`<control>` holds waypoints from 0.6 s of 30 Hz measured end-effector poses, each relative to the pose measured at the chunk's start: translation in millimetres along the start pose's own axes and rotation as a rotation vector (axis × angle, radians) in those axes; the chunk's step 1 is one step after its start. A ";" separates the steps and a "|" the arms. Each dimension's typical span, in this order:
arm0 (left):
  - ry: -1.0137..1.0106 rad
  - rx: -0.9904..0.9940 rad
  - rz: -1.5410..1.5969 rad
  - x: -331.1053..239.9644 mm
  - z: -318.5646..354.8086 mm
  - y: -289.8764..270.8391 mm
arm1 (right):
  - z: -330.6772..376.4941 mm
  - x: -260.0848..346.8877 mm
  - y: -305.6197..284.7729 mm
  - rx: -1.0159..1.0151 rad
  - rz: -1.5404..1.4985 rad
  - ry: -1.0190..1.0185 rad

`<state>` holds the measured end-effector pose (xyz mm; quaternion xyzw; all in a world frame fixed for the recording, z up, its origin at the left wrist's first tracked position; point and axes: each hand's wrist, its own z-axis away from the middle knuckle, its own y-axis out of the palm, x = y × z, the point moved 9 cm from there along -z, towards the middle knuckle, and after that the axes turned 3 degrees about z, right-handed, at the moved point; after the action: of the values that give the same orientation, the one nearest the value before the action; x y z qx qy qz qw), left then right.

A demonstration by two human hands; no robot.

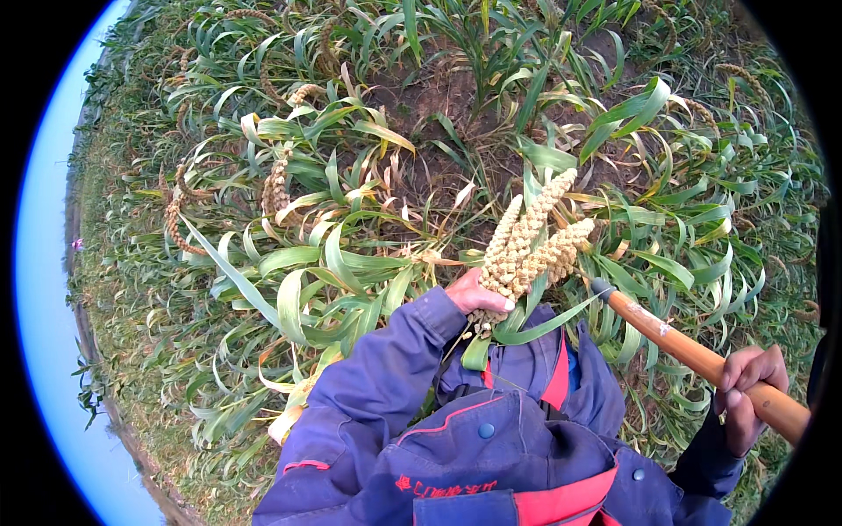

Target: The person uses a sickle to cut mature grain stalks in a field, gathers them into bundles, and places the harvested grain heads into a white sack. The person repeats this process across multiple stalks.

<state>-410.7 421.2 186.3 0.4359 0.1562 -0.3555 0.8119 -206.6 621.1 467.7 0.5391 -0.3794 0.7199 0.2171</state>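
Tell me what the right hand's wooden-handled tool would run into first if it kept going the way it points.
Held in the right hand, the wooden handle points up-left. Its dark tip lies right beside the bundle of millet ears gripped in the left hand, so those probably come first, though depth is unclear.

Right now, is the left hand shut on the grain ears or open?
Shut: the left hand is wrapped around the stems of the grain ears.

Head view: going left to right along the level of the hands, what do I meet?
Blue sleeve → left hand gripping a bunch of yellow grain heads → dark tip of the tool → its orange wooden handle → right hand wrapped around that handle.
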 end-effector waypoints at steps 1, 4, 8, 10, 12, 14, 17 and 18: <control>0.003 0.038 -0.060 4.0 -0.4 -3.0 | 4.0 3.7 -9.2 0.012 0.019 0.052; 0.152 0.115 -0.045 -25.4 8.5 25.4 | -7.8 -11.6 -21.0 0.100 0.203 -0.022; 0.242 0.115 -0.056 -51.0 26.6 38.0 | -7.7 -49.8 -39.8 -0.049 0.143 0.099; 0.320 0.225 0.060 -57.3 45.6 19.3 | 9.1 -52.7 -48.3 -0.127 0.104 0.056; 0.373 0.473 0.252 -74.4 54.2 39.3 | 23.8 -57.3 -58.3 -0.185 0.032 0.067; 0.429 0.647 0.439 -90.3 58.2 61.3 | 38.5 -60.8 -66.0 -0.213 -0.076 0.070; 0.538 0.710 0.449 -122.7 45.7 94.5 | 52.0 -74.8 -59.7 -0.328 -0.231 0.113; 0.537 0.785 0.504 -133.4 42.4 112.0 | 54.3 -76.9 -49.7 -0.334 -0.285 0.122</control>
<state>-426.3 486.4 352.5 0.8063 0.1040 -0.0575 0.5795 -112.6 616.9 418.0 0.4994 -0.3996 0.6402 0.4256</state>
